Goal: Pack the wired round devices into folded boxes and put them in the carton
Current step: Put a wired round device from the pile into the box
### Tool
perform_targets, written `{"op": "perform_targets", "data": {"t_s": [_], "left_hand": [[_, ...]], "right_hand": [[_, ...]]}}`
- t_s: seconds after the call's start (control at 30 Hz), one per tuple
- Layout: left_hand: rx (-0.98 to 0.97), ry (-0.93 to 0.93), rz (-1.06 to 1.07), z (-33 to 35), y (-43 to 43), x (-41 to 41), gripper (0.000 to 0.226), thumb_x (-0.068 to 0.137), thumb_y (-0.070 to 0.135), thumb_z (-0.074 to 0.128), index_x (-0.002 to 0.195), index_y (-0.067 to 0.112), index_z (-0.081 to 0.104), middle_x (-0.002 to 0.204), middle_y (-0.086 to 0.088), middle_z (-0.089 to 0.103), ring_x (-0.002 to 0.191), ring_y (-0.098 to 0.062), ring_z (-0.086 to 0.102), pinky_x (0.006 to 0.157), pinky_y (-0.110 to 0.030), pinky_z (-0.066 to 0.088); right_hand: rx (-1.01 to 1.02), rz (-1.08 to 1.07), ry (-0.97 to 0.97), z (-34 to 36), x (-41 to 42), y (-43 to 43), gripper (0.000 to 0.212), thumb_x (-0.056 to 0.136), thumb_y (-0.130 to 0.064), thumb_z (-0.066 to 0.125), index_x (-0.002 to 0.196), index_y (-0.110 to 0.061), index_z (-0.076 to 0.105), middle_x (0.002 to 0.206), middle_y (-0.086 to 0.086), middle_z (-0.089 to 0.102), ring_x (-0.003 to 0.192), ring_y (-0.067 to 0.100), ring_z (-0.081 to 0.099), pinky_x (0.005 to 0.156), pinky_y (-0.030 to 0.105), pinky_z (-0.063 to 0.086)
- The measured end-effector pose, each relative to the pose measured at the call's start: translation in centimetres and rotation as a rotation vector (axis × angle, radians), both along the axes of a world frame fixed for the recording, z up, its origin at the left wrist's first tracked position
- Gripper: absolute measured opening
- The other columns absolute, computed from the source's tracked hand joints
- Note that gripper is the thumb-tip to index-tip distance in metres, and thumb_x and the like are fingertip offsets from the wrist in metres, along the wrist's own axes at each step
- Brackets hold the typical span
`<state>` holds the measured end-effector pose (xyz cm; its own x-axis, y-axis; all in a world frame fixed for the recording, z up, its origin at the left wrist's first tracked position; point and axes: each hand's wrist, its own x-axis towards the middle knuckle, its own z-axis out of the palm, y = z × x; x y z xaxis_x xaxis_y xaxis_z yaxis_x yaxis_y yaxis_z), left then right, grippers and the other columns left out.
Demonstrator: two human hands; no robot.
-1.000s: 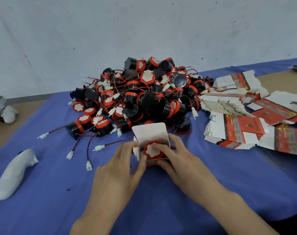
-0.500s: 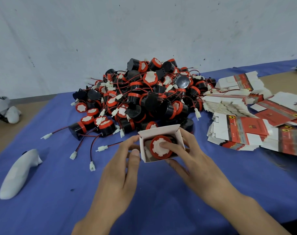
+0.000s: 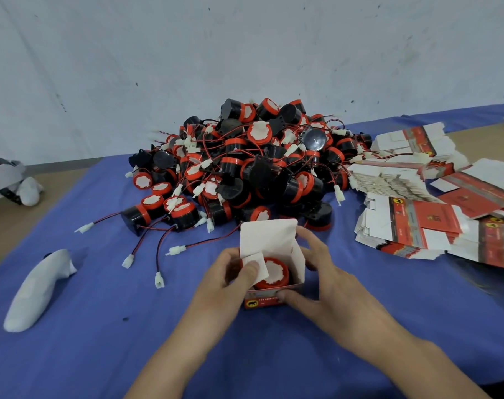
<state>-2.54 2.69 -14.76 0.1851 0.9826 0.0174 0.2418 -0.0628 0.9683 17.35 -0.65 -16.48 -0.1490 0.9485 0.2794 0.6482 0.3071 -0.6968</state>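
A small folded box (image 3: 298, 262), white inside with a red printed front, stands upright on the blue cloth near me. Its top lid points up and back. A round red-and-black device (image 3: 274, 273) sits inside it, white face up. My left hand (image 3: 230, 279) grips the box's left side, and its thumb presses a small side flap down over the device. My right hand (image 3: 321, 279) holds the right side and the front lower corner. Behind the box lies a big pile of wired round devices (image 3: 250, 165).
Stacks of flat unfolded boxes (image 3: 423, 217) lie to the right on the cloth. A white handheld controller (image 3: 36, 286) lies at the left, another white object (image 3: 9, 180) farther back left. Loose wires with white plugs (image 3: 158, 254) trail toward me. No carton is in view.
The box has turned from lying with its opening toward me to standing upright. The device sits deeper inside, and my left thumb now folds a side flap over it.
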Motion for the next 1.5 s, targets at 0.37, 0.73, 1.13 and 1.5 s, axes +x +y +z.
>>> {"op": "perform_targets", "data": {"t_s": [0.37,0.73,1.13,1.5], "left_hand": [[-0.081,-0.043,0.078,-0.5,0.7,1.2,0.033,0.097,0.001,0.046,0.108,0.029,0.059,0.095,0.017,0.072,0.089,-0.003,0.067,0.072,-0.020,0.055],[-0.226,-0.263,0.114,0.2,1.3,0.8,0.031,0.095,-0.010,0.049,0.111,0.012,0.065,0.100,-0.003,0.077,0.104,-0.028,0.069,0.095,-0.047,0.053],[-0.194,-0.285,0.105,0.1,1.2,0.6,0.037,0.092,-0.010,0.050,0.109,0.013,0.073,0.107,-0.007,0.077,0.106,-0.031,0.070,0.096,-0.049,0.053],[-0.135,-0.165,0.098,0.3,1.5,0.8,0.051,0.089,-0.010,0.047,0.074,0.024,0.081,0.096,-0.001,0.079,0.092,-0.024,0.074,0.081,-0.036,0.058]], "right_hand": [[-0.008,-0.008,0.002,-0.3,-0.2,0.4,0.070,0.081,-0.059,0.071,0.112,-0.080,0.012,0.123,-0.051,0.042,0.109,-0.002,0.057,0.091,0.029,0.054],[-0.043,0.078,0.065,-0.4,0.1,0.7,0.045,0.087,-0.051,0.071,0.123,-0.051,0.045,0.145,-0.048,0.029,0.102,-0.002,0.063,0.085,0.030,0.055],[0.077,0.054,-0.153,0.4,0.3,0.6,0.057,0.079,-0.077,0.037,0.113,-0.036,0.058,0.137,-0.055,0.019,0.083,-0.019,0.051,0.073,0.008,0.041],[0.014,0.031,-0.008,-0.2,0.5,1.2,0.035,0.070,-0.079,0.053,0.096,-0.057,0.046,0.125,-0.046,0.049,0.102,-0.012,0.056,0.079,0.019,0.048]]}}
